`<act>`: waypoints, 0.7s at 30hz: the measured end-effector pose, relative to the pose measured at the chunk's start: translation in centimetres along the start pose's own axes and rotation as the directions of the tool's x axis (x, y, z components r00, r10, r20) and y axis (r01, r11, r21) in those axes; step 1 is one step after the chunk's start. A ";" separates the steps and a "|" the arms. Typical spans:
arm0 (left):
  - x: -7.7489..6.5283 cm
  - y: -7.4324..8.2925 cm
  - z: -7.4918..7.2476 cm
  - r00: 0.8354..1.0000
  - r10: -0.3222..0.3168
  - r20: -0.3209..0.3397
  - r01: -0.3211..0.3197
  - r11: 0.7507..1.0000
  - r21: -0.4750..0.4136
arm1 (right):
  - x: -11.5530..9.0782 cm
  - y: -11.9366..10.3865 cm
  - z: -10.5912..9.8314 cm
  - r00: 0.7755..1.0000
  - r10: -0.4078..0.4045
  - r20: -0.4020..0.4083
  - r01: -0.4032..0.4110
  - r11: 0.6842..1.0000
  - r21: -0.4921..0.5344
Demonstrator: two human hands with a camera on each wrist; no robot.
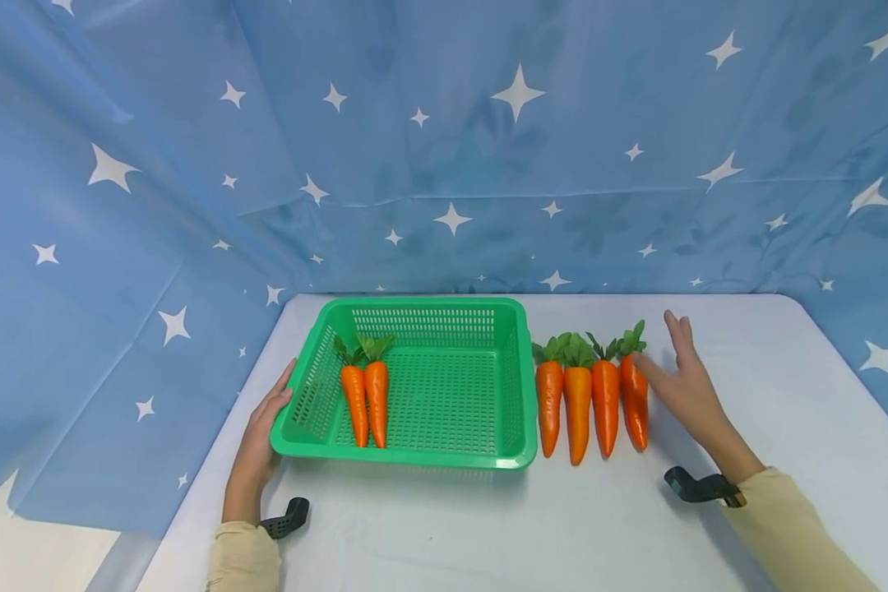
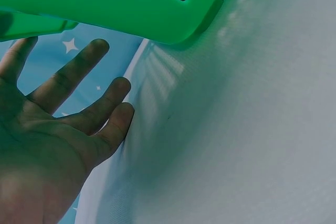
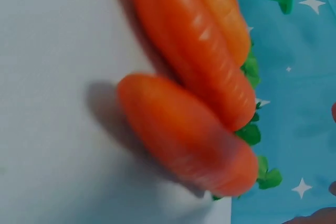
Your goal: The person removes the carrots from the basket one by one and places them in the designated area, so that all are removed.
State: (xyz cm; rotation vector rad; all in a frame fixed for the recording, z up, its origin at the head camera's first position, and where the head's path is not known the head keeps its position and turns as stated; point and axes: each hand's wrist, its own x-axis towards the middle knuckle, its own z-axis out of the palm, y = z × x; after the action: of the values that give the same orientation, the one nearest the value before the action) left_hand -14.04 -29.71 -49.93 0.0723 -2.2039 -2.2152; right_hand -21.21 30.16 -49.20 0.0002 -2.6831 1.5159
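Observation:
A green plastic basket (image 1: 407,455) with slotted walls sits on the white table. Inside it, at the left, lie two carrots (image 1: 376,403) with leafy tops. My left hand (image 1: 259,436) is at the basket's left wall, its fingers stretched along the outside; the left wrist view shows the palm and spread fingers below the green rim (image 2: 131,19). Several more carrots stand in a row right of the basket. My right hand (image 1: 691,395) is beside the rightmost carrot (image 1: 635,407), thumb reaching toward its top and fingers extended. Whether the thumb touches it, I cannot tell.
A blue curtain (image 1: 451,148) with white stars hangs behind and at the left of the table (image 1: 488,534). The neighbouring carrots (image 1: 578,411) lie close together, leaves pointing to the back edge. A black wrist device (image 1: 699,487) is on each arm.

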 end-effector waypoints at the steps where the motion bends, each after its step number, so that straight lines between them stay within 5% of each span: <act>1: 0.0 0.0 0.0 1.000 0.002 0.001 -0.002 1.000 0.001 | 0.1 -0.2 0.1 1.000 -0.005 -0.013 0.005 1.000 0.017; 10: 0.0 0.2 -0.1 1.000 0.001 0.015 -0.001 1.000 0.017 | 0.4 -2.0 0.4 0.996 -0.031 -0.079 0.045 0.980 0.192; 21: -0.1 0.1 0.0 1.000 -0.007 0.011 0.006 1.000 0.025 | 1.2 -4.4 1.4 0.998 -0.067 -0.015 0.068 0.929 0.363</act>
State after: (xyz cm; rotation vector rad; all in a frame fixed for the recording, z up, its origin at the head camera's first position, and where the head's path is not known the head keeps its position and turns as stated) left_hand -13.98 -29.69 -49.85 0.0681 -2.2404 -2.1970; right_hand -22.32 26.68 -46.11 0.1065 -2.3301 1.9609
